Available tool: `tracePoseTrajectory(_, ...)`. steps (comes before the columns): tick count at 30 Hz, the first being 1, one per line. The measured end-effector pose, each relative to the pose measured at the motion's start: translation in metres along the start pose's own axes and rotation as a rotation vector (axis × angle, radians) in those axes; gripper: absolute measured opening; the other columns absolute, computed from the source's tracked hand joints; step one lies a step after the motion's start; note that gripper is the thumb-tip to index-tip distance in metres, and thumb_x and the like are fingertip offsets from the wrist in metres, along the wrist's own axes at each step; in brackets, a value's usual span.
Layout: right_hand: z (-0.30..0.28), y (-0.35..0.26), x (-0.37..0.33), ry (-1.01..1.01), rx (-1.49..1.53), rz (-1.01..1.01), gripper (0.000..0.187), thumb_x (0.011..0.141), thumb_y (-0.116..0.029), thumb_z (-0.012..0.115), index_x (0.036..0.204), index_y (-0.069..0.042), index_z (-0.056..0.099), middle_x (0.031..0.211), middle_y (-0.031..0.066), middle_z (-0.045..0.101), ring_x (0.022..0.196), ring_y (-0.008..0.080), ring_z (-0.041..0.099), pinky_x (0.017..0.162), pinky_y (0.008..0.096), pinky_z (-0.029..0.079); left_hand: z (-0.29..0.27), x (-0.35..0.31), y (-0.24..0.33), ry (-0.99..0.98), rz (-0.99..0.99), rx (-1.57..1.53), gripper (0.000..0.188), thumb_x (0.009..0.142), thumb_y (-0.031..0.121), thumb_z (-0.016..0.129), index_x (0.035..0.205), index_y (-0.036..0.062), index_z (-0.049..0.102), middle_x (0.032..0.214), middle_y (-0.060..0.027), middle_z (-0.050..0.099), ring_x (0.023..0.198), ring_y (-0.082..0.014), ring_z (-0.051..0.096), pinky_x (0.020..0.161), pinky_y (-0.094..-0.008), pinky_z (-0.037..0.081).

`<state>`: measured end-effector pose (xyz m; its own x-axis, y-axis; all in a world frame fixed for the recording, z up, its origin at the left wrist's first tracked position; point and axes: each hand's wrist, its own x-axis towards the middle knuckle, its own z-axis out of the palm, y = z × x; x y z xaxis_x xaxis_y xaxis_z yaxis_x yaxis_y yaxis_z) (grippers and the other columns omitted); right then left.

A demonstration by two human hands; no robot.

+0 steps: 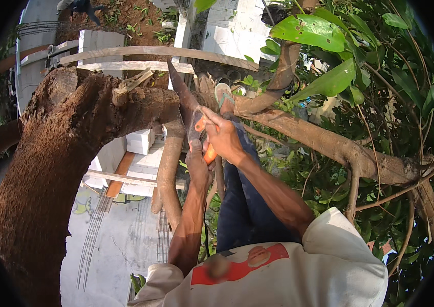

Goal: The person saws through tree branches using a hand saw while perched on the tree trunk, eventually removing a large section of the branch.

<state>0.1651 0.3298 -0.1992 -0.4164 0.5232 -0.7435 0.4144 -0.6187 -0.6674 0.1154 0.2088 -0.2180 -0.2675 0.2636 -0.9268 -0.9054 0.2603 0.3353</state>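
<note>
A hand saw (pixel 186 97) with a dark blade and an orange handle lies across a thick branch (pixel 155 106), its tip pointing away from me. My right hand (pixel 223 137) is closed round the orange handle. Just below and to the left, my left hand (pixel 196 156) is also closed, at the handle and the heel of the blade; its fingertips are partly hidden. The blade touches the branch near a fork where a thinner limb (pixel 170 169) drops down. How deep the blade sits in the wood cannot be made out.
A massive trunk (pixel 38 179) rises at left. My sandalled foot (pixel 224 96) rests among the limbs beyond my hands. Another branch (pixel 319 140) runs right through dense leaves (pixel 324 33). Far below are wooden planks (pixel 150 52), white blocks, steel rebar (pixel 91 240) and a person (pixel 81 6).
</note>
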Motion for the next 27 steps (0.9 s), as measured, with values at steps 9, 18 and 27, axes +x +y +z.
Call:
tracePoseTrajectory(9, 0.013, 0.007, 0.008, 0.127, -0.207, -0.115, 0.046, 0.108, -0.015, 0.059, 0.153, -0.005, 0.057, 0.114, 0.0097, 0.076, 0.077, 0.0098, 0.066, 0.065, 0.0287, 0.055, -0.014, -0.002, 0.019, -0.097, -0.080, 0.055, 0.045, 0.112, 0.051, 0.051, 0.120, 0.0079, 0.060, 0.090, 0.0008, 0.062, 0.062, -0.0050, 0.050, 0.046, -0.0204, 0.032)
tracePoseTrajectory(18, -0.002, 0.008, -0.163, 0.020, -0.033, 0.017, 0.046, 0.110, -0.009, 0.055, 0.155, 0.000, 0.052, 0.131, 0.0084, 0.070, 0.079, 0.0036, 0.059, 0.073, 0.0229, 0.052, -0.068, -0.150, -0.057, -0.054, 0.025, 0.098, 0.044, 0.108, 0.053, 0.058, 0.121, 0.0112, 0.058, 0.086, 0.0015, 0.057, 0.063, -0.0054, 0.051, 0.048, -0.0227, 0.037)
tracePoseTrajectory(27, 0.010, -0.032, 0.050, 0.000, -0.173, 0.003, 0.046, 0.107, -0.010, 0.058, 0.153, -0.005, 0.056, 0.124, 0.0141, 0.076, 0.096, 0.0143, 0.069, 0.086, 0.0300, 0.055, 0.007, 0.044, 0.027, -0.096, 0.021, 0.030, 0.040, 0.112, 0.050, 0.051, 0.104, 0.0112, 0.059, 0.083, 0.0016, 0.060, 0.058, -0.0062, 0.049, 0.047, -0.0219, 0.035)
